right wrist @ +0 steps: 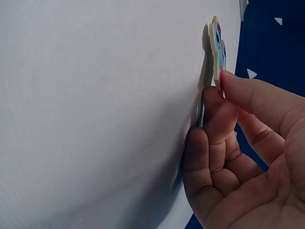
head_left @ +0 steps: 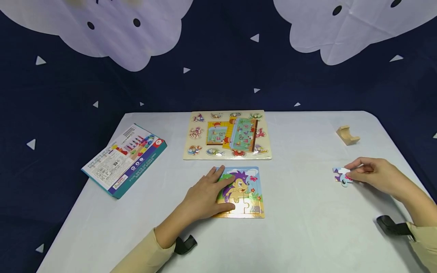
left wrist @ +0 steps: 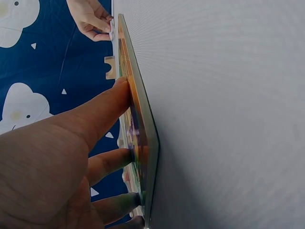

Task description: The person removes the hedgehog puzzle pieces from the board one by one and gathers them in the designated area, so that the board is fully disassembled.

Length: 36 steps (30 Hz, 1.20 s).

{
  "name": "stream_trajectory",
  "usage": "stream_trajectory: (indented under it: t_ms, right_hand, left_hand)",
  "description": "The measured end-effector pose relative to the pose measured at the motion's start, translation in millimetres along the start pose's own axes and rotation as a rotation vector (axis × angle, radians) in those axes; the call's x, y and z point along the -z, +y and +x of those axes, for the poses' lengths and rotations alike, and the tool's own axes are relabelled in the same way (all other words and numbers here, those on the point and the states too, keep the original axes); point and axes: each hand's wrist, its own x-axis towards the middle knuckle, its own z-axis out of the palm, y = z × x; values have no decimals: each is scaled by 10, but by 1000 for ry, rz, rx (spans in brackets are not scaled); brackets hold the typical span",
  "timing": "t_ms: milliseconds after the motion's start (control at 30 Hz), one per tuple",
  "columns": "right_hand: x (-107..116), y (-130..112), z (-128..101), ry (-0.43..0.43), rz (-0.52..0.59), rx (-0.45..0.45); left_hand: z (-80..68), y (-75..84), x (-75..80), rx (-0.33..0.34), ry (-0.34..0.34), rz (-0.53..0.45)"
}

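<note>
A square jigsaw puzzle [head_left: 255,189] showing a hedgehog with purple spines lies on the table's near middle. My left hand [head_left: 204,197] rests on its left part with fingers spread, covering that side of the picture. In the left wrist view, the fingertips touch the puzzle's face near its pale edge [left wrist: 148,129]. Off to the right, my right hand [head_left: 380,176] pinches a blue, white and purple jigsaw piece [head_left: 342,178] between thumb and fingers. The right wrist view has this piece [right wrist: 218,52] edge-on, close over the white tabletop, with its shadow beside it.
Behind the puzzle is a wooden peg board [head_left: 201,155] with sea animals; two picture cards [head_left: 244,134] lie on it. A teal-edged bead-set box [head_left: 124,159] sits at the left. A small curved wooden block [head_left: 347,135] stands beyond my right hand. A dark blue cloth hangs behind the table.
</note>
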Motion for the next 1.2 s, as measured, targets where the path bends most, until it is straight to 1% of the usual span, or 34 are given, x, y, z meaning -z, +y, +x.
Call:
stream_trajectory:
  t_ms: [200,533,800,1033,1200]
  right_hand:
    - [6,-13,11,7,-26,-15]
    - [4,-56,18,41,-95,-6]
    - [-16,-60,26,41,-131,-5]
    - [-24,-47,31,26,-151,-26]
    - [-19,-56,41,31,-167,-17]
  left_hand:
    - [6,2,2,3,-2,2]
    - [6,11,13,5,-4,-1]
    - [4,11,3,5,-3,5]
    - [7,13,0,3,-4,7]
    - [13,7,0,7,-7,9]
